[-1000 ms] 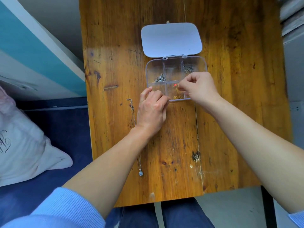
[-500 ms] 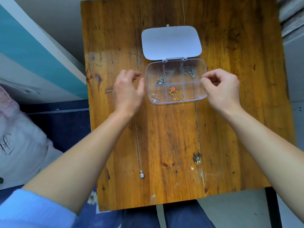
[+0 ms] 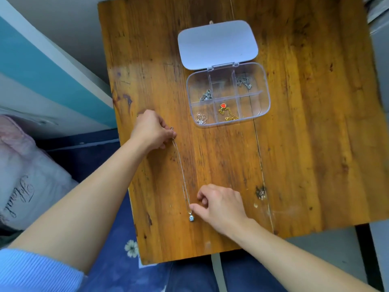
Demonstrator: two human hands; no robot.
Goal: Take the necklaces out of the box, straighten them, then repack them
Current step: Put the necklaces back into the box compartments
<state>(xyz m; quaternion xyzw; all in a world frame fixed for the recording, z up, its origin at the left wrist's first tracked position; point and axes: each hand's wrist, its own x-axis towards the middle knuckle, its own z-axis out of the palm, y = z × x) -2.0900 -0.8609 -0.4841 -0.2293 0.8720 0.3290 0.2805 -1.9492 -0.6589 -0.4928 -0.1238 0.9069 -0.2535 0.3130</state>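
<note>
A thin silver necklace (image 3: 182,173) with a small blue round pendant (image 3: 191,218) lies stretched lengthwise on the wooden table (image 3: 294,144). My left hand (image 3: 152,130) pinches its clasp end at the far side. My right hand (image 3: 219,204) pinches the chain just above the pendant. The clear compartment box (image 3: 265,87) sits open farther back, lid flat behind it. Inside lie a gold necklace with a red pendant (image 3: 225,111), a rose-coloured chain (image 3: 201,118) and two silver chains (image 3: 206,95), (image 3: 243,81).
The table's near edge (image 3: 189,256) is close to my lap. A pale pillow (image 3: 25,175) with script lettering lies on blue bedding to the left. A teal and white wall panel runs along the far left.
Both hands have left the box. The left dropped to the necklace's clasp end, the right crossed down to the pendant end, and the chain now lies taut between them.
</note>
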